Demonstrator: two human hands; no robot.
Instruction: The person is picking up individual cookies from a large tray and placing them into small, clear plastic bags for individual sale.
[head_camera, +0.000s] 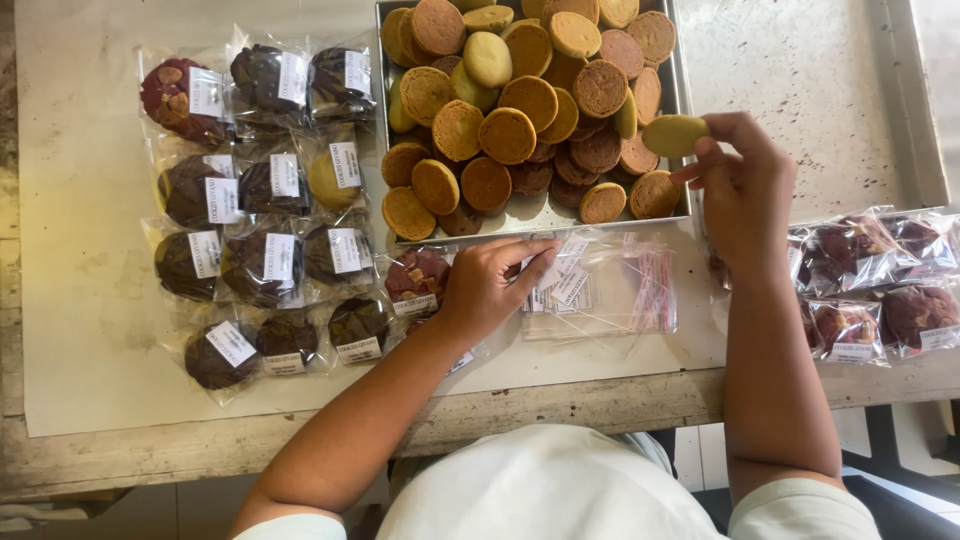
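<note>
My right hand (742, 190) holds a pale yellow-green cookie (673, 135) by its edge, just over the right rim of a metal tray (683, 90) piled with several tan, brown and pale cookies. My left hand (490, 285) rests palm down on a stack of empty clear plastic bags with white labels (610, 290), fingers touching the top bag. A bagged red cookie (415, 280) lies just left of that hand.
Rows of bagged dark, red and yellow cookies (265, 210) lie at the left on a white sheet (80, 300). More bagged reddish cookies (875, 285) sit at the right. A second empty metal tray (900, 100) stands at the top right. The worn wooden table edge (560, 410) runs along the front.
</note>
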